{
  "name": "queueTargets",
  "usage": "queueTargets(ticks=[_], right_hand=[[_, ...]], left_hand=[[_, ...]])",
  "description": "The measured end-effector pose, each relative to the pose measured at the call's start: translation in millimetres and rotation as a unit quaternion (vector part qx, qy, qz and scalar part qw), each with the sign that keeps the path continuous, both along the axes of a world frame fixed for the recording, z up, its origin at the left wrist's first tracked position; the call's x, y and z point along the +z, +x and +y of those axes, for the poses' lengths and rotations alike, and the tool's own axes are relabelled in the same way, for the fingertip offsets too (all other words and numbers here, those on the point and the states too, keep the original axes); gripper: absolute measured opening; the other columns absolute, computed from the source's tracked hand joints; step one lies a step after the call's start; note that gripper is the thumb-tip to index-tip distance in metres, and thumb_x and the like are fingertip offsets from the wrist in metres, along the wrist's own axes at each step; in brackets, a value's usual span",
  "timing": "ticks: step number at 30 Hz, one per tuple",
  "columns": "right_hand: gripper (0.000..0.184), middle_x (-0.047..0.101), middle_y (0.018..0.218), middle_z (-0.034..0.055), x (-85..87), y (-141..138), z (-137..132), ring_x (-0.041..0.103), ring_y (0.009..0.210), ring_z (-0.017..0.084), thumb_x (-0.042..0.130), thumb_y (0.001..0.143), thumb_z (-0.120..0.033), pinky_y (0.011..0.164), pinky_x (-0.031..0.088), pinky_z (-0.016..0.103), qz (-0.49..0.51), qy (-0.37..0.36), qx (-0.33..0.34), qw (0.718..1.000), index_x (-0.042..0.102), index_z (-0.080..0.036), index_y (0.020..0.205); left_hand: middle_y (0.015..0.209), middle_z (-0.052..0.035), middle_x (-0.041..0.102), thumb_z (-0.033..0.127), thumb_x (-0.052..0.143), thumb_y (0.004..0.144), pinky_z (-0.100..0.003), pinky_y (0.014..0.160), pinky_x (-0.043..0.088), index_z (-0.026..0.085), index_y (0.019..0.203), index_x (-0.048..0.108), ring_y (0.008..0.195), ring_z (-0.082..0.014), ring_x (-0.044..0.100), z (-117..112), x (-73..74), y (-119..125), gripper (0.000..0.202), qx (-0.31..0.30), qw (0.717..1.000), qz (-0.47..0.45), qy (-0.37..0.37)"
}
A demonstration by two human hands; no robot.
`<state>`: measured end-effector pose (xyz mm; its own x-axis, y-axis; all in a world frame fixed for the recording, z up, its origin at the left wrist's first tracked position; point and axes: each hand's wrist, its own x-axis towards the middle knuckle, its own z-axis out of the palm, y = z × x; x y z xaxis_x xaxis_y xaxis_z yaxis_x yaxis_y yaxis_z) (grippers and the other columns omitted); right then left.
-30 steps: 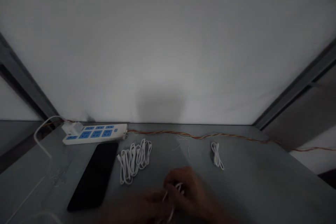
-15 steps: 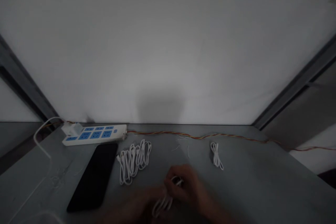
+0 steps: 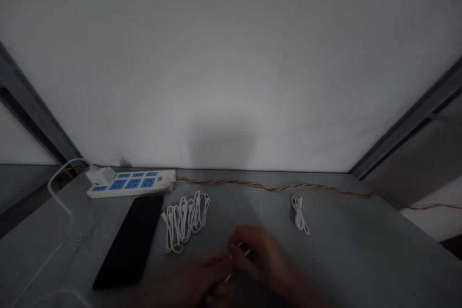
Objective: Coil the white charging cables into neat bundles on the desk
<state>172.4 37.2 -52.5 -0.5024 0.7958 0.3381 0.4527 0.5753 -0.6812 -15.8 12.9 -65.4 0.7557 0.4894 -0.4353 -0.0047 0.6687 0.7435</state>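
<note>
Near the front of the table, my left hand [image 3: 212, 276] and my right hand [image 3: 254, 252] meet, fingers closed. A white cable [image 3: 245, 249] is pinched in my right hand, with a plug end showing between thumb and fingers. My left fingers close on another part of the same white cable; most of it is hidden behind them. Several bundled white cables [image 3: 186, 221] lie in a row to the left of my hands. On the right rests a single folded white cable [image 3: 299, 215].
A black tablet-like slab [image 3: 130, 243] lies at the left. Behind it stands a white power strip [image 3: 168, 181] with blue sockets and a plugged-in white adapter [image 3: 101, 175]. A twisted red-yellow wire [image 3: 267, 187] runs along the back. Short white threads [image 3: 260, 208] lie mid-table.
My left hand has shifted up and to the right, closer to my right hand. The cable loops that hung below my hands are now mostly hidden. My right hand stays nearly in place.
</note>
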Motion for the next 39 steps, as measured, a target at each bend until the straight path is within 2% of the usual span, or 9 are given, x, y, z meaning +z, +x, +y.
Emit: queueTargets(ticks=[4, 11, 17, 21, 26, 29, 33, 36, 39], right_hand=[[0.016, 0.067, 0.067, 0.0004, 1.8, -3, 3, 0.061, 0.059, 0.012, 0.052, 0.085, -0.022, 0.057, 0.04, 0.02, -0.048, -0.032, -0.032, 0.998, 0.064, -0.019, 0.076], [0.022, 0.063, 0.057, -0.0011, 1.0, -10, 5, 0.059, 0.053, 0.012, 0.055, 0.083, -0.03, 0.048, 0.035, 0.018, -0.025, -0.173, -0.063, 0.983, 0.061, -0.018, 0.067], [0.023, 0.054, 0.052, -0.0033, 0.5, -7, -2, 0.047, 0.047, 0.009, 0.053, 0.081, -0.029, 0.046, 0.032, 0.018, 0.045, -0.08, -0.046, 0.995, 0.054, -0.019, 0.06], [0.025, 0.054, 0.053, -0.0029, -4.6, -4, -3, 0.046, 0.048, 0.01, 0.053, 0.085, -0.033, 0.046, 0.033, 0.018, 0.063, -0.04, -0.005, 0.997, 0.055, -0.02, 0.063], [0.027, 0.05, 0.052, -0.004, -2.2, -3, -7, 0.043, 0.045, 0.009, 0.051, 0.087, -0.034, 0.046, 0.031, 0.02, 0.057, -0.026, 0.009, 0.998, 0.056, -0.02, 0.064], [0.017, 0.061, 0.065, -0.0016, 7.8, 3, -5, 0.053, 0.055, 0.012, 0.055, 0.087, -0.033, 0.055, 0.039, 0.022, 0.027, -0.033, 0.004, 0.999, 0.065, -0.02, 0.082], [0.033, 0.068, 0.086, 0.0039, 15.4, 18, 19, 0.063, 0.073, 0.017, 0.048, 0.094, -0.038, 0.065, 0.048, 0.026, 0.034, -0.043, -0.05, 0.997, 0.06, -0.02, 0.118], [0.025, 0.068, 0.095, 0.0089, 15.5, 28, 47, 0.064, 0.082, 0.02, 0.046, 0.095, -0.026, 0.074, 0.049, 0.031, -0.111, 0.014, -0.183, 0.977, 0.065, -0.017, 0.109], [0.03, 0.064, 0.118, 0.0124, 16.5, 29, 71, 0.058, 0.109, 0.024, 0.058, 0.086, -0.012, 0.095, 0.043, 0.036, -0.288, 0.04, -0.157, 0.944, 0.066, -0.018, 0.114]], left_hand=[[0.06, 0.0104, 0.037, 0.063, 0.072, 0.07, -0.02, 0.045, 0.012, 0.021, 0.084, 0.049, 0.044, -0.0042, 0.022, -1, 11.5, 8, 0.049, 0.08, 0.996, 0.005, -0.025], [0.053, 0.0101, 0.036, 0.048, 0.069, 0.073, -0.018, 0.042, 0.012, 0.021, 0.074, 0.047, 0.043, -0.005, 0.023, 3, 5.4, 16, 0.036, 0.093, 0.996, 0.012, -0.011], [0.049, 0.0104, 0.032, 0.042, 0.07, 0.069, -0.017, 0.038, 0.006, 0.019, 0.068, 0.045, 0.039, -0.0046, 0.015, 6, 18.3, 14, 0.034, 0.01, 0.983, -0.115, -0.145], [0.055, 0.0079, 0.041, 0.044, 0.075, 0.071, -0.018, 0.042, 0.014, 0.016, 0.077, 0.053, 0.043, -0.0045, 0.024, -3, 19.1, 6, 0.036, 0.039, 0.986, -0.124, -0.1], [0.059, 0.0026, 0.05, 0.053, 0.072, 0.074, -0.022, 0.05, 0.024, 0.013, 0.078, 0.057, 0.05, -0.0075, 0.04, -11, -1.5, 7, 0.043, 0.088, 0.991, -0.102, -0.027], [0.059, 0.0078, 0.045, 0.056, 0.077, 0.068, -0.02, 0.048, 0.021, 0.017, 0.085, 0.055, 0.047, -0.0051, 0.033, -7, -9.5, 12, 0.048, 0.089, 0.992, -0.069, -0.05], [0.06, 0.0102, 0.039, 0.063, 0.073, 0.068, -0.02, 0.045, 0.021, 0.019, 0.089, 0.055, 0.046, -0.0044, 0.029, 4, -7.6, 13, 0.052, 0.145, 0.989, 0.024, -0.006], [0.061, 0.0089, 0.04, 0.068, 0.067, 0.07, -0.021, 0.044, 0.024, 0.017, 0.088, 0.057, 0.047, -0.0055, 0.032, 11, -3.6, 10, 0.055, 0.179, 0.979, 0.073, 0.072], [0.064, 0.0067, 0.044, 0.072, 0.062, 0.071, -0.022, 0.046, 0.029, 0.015, 0.093, 0.062, 0.05, -0.0073, 0.037, 15, 1.5, 6, 0.061, 0.182, 0.965, 0.126, 0.14]])
